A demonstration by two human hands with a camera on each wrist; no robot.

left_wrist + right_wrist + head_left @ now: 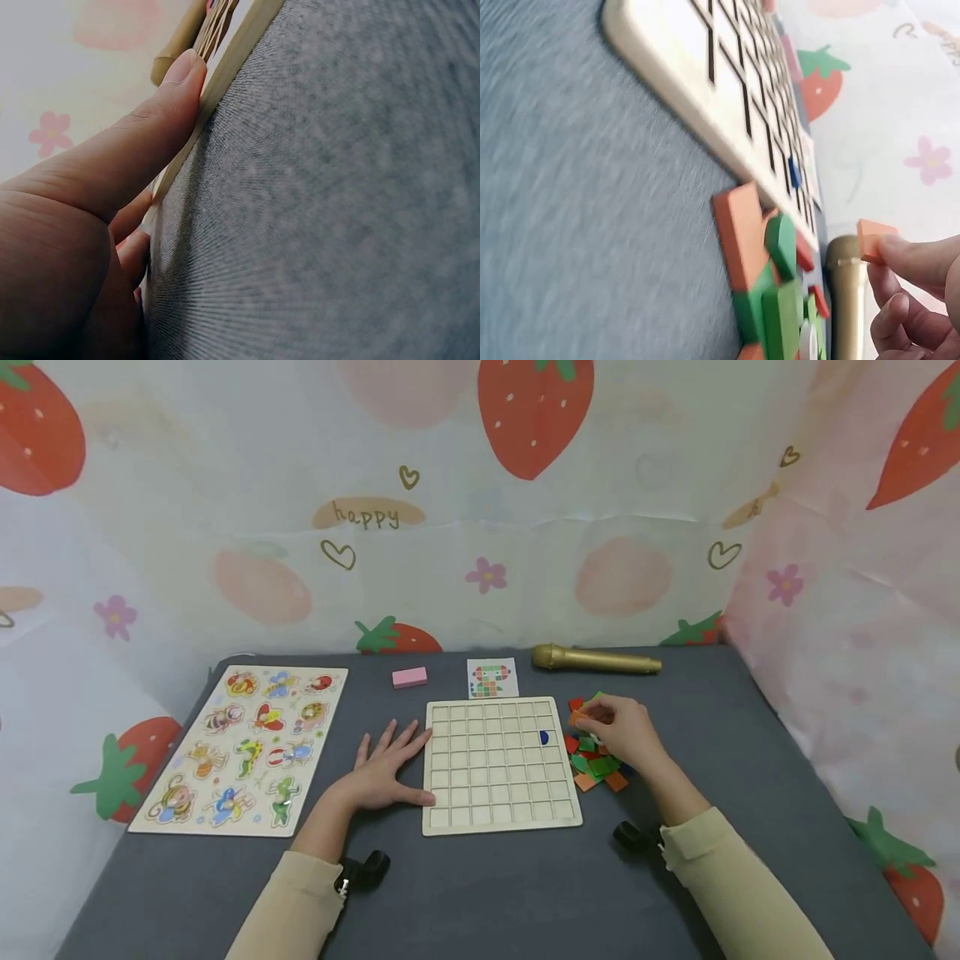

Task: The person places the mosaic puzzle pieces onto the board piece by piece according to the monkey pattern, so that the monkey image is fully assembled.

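Note:
A pale wooden grid board [495,782] lies in the middle of the table, with one dark blue half-round piece [543,737] in a cell near its right side. My left hand [381,777] is spread flat at the board's left edge; its thumb [154,124] touches the rim. Above a heap of coloured tiles [596,766], beside the board's right edge, my right hand [628,731] pinches an orange square tile [873,241] between thumb and fingers. Green, red and orange tiles show in that heap, some overlapping. A card with a coloured mosaic picture [492,678] lies behind the board.
A puzzle board with cartoon animals [238,752] lies on the left of the dark grey table [480,902]. Along the back are a pink block [409,677] and a gold microphone [596,660]. A strawberry-print curtain [480,585] hangs behind the table.

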